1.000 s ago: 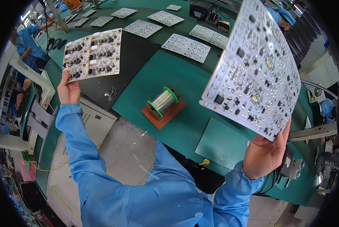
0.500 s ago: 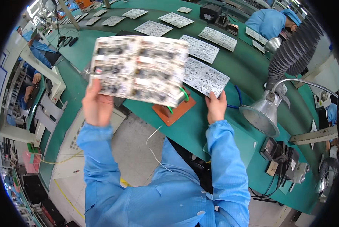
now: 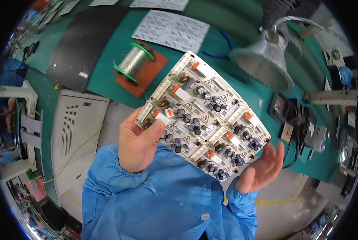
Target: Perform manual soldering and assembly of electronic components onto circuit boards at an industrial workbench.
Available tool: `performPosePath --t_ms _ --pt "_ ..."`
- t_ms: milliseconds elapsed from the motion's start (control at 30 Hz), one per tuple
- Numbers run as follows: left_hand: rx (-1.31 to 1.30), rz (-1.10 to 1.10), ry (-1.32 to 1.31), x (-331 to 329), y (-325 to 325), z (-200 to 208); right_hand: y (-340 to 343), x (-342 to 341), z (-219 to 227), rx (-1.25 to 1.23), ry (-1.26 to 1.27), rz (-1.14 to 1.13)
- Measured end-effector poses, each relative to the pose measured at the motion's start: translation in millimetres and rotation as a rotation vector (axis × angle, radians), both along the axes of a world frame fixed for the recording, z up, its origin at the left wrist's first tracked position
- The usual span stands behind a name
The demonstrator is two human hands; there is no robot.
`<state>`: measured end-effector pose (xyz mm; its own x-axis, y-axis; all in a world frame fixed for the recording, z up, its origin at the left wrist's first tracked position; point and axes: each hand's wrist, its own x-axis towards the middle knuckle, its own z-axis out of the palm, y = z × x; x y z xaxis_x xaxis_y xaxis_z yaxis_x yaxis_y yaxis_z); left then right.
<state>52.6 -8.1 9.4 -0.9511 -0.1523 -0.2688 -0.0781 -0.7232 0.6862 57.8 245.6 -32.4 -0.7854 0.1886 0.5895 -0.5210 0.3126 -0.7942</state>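
A white circuit board panel (image 3: 211, 116), crowded with capacitors, white blocks and orange parts, is tilted in front of my body. My left hand (image 3: 141, 140) grips its left corner, thumb on the component side and fingers underneath. By the lower right corner my right hand (image 3: 263, 168) is open, palm up with fingers apart. Its fingertips lie close to the board's edge; whether they touch it I cannot tell. Beyond the panel, a spool of silvery solder wire (image 3: 134, 63) with green rims sits on a brown stand (image 3: 157, 72).
Another populated board (image 3: 171, 30) lies on the green bench (image 3: 107, 76), with more boards farther back. A metal cone hood (image 3: 263, 66) hangs at the right, near a blue cord (image 3: 227, 40). A black mat (image 3: 87, 44) covers the left part; dark devices (image 3: 295, 116) stand right.
The panel has come down nearer my body and turned, its components now sharply visible. My right hand has let go of the bench board and moved beside the held panel. The view has shifted.
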Motion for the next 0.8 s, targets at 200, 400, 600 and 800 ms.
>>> performPosePath --t_ms 200,400,600,800 --pt "0.11 -0.104 -0.206 -3.2 71.5 -30.4 34.4 24.9 10.3 0.833 -0.082 0.173" --pt "0.075 -0.194 -0.264 -13.9 104.5 -68.0 59.6 6.2 3.5 0.94 -0.303 0.138" --pt "-0.12 -0.197 -0.162 -7.0 121.1 -80.2 28.6 -36.6 18.3 0.447 -0.281 0.122" --pt "-0.237 -0.172 -0.027 -4.0 126.8 -76.4 9.3 -56.2 19.2 0.439 -0.581 0.189"
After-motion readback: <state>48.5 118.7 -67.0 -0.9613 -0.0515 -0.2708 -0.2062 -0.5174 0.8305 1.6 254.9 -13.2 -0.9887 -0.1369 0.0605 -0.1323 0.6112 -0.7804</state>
